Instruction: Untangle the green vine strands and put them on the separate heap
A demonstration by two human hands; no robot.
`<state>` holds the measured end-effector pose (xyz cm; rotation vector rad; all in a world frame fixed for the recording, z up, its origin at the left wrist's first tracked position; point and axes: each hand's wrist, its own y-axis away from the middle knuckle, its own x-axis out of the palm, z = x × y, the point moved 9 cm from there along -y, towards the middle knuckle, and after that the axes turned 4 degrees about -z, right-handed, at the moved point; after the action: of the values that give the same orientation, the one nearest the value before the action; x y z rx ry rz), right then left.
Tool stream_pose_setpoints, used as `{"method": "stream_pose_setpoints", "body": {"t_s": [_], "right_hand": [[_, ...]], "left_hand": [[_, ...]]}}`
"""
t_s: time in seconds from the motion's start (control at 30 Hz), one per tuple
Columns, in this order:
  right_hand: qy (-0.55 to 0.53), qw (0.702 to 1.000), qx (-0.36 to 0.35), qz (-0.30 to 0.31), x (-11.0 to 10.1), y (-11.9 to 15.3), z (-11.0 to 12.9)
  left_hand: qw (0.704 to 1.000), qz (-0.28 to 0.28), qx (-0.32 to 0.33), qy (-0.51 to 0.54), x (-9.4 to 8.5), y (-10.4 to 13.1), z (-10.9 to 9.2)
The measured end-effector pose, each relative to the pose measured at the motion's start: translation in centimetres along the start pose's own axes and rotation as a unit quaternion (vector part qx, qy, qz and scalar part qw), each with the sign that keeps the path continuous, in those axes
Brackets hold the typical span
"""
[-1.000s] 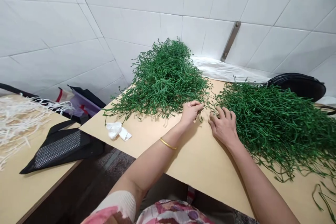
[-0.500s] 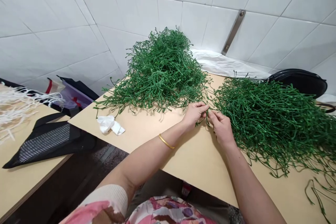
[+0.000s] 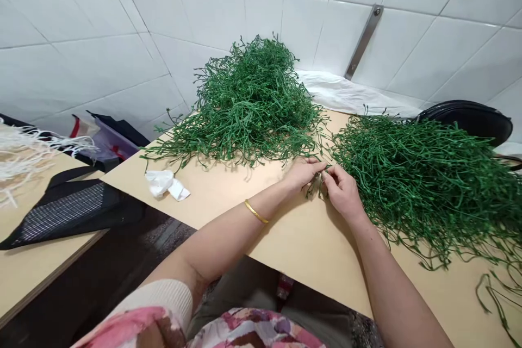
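Observation:
Both hands meet over the tan tabletop (image 3: 293, 239), between two heaps of thin green cords. My left hand (image 3: 304, 174), with a gold bangle on its wrist, pinches a short green cord (image 3: 313, 187) whose ends dangle below the fingers. My right hand (image 3: 341, 187) is closed on the same cord, thumb and fingertips pressed together and almost touching the left fingertips. The left heap of green cords (image 3: 253, 103) rises behind my left hand. Beside my right hand spreads the right heap of green cords (image 3: 424, 185). Fingers partly hide the held piece.
Crumpled white tissue (image 3: 165, 184) lies near the table's left edge. A black bag (image 3: 467, 119) and white plastic sheeting (image 3: 346, 92) rest against the tiled wall. On a second table at left are white cords (image 3: 28, 157) and a black mesh bag (image 3: 65, 209).
The fingers have shifted slightly on the green cord, and the right fingers are curled a little differently. The whole view has moved a little; the heaps look the same.

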<state>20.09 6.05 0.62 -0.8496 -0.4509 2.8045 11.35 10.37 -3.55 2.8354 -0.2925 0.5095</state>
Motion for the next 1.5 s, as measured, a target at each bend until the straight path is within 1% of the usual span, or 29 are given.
{"method": "stream_pose_setpoints", "body": {"t_s": [0.07,0.1,0.17,0.27,0.33,0.37,0.43,0.53,0.57,0.63,0.7,0.77,0.83,1.0,1.07,1.13,1.2,1.3,1.37,1.5], "right_hand": [[-0.015,1.000,0.001,0.002,0.2,0.1,0.0],[-0.022,1.000,-0.002,-0.007,0.2,0.2,0.0],[-0.011,0.998,-0.028,-0.048,-0.4,0.2,0.3],[0.086,0.982,-0.114,-0.120,-1.3,0.5,1.8],[0.152,0.966,-0.158,-0.137,-1.4,0.6,2.7],[0.165,0.963,-0.165,-0.137,-1.3,0.5,2.9],[0.139,0.972,-0.147,-0.122,-1.2,0.3,2.5],[0.029,0.995,-0.069,-0.070,-0.6,-0.2,0.8],[-0.013,0.998,-0.034,-0.049,-0.3,-0.2,0.2],[-0.086,0.996,0.031,-0.013,0.4,-0.1,-0.8],[-0.126,0.990,0.064,0.007,0.8,0.0,-1.2],[-0.137,0.988,0.064,0.011,0.8,0.0,-1.0],[-0.143,0.988,0.061,0.004,0.7,0.0,-1.0],[-0.132,0.990,0.052,-0.009,0.6,0.0,-1.2],[-0.101,0.994,0.038,-0.004,0.6,0.0,-0.9],[-0.073,0.997,0.021,0.008,0.6,-0.1,-0.4],[-0.076,0.997,0.006,0.027,0.7,-0.2,0.0],[-0.128,0.990,-0.013,0.054,0.6,-0.5,0.2],[-0.147,0.987,-0.022,0.068,0.6,-0.6,0.2],[-0.155,0.983,-0.019,0.097,1.0,-0.4,0.2]], "left_hand": [[1.000,0.015,-0.005,0.019,0.1,-0.3,0.1],[0.999,0.020,-0.009,0.036,0.2,-0.3,0.1],[0.998,0.022,-0.010,0.063,0.3,-0.3,0.1],[0.999,-0.008,0.022,0.040,0.1,-0.1,-0.4],[0.998,-0.041,0.054,-0.007,-0.2,0.2,-1.0],[0.996,-0.055,0.069,-0.028,-0.3,0.4,-1.3],[0.993,-0.065,0.082,-0.055,-0.4,0.6,-1.7],[0.995,-0.068,0.060,-0.044,-0.4,0.6,-1.1],[0.997,-0.064,0.044,-0.024,-0.4,0.5,-0.7],[0.998,-0.047,0.014,0.035,-0.1,0.4,0.1],[0.994,-0.028,0.003,0.101,0.4,0.3,0.5],[0.989,-0.019,0.004,0.148,0.6,0.3,0.4],[0.987,-0.014,-0.010,0.160,0.7,0.4,0.6],[0.984,-0.014,-0.109,0.143,1.3,0.9,2.4],[0.980,-0.031,-0.108,0.166,1.2,0.8,2.4],[0.972,-0.061,-0.102,0.203,0.8,0.7,2.3],[0.963,-0.081,-0.116,0.230,0.5,0.7,2.3],[0.957,-0.068,-0.150,0.238,0.8,0.8,2.4],[0.958,-0.055,-0.152,0.238,1.1,0.9,2.2],[0.956,-0.080,-0.139,0.246,0.5,1.0,2.0]]}}
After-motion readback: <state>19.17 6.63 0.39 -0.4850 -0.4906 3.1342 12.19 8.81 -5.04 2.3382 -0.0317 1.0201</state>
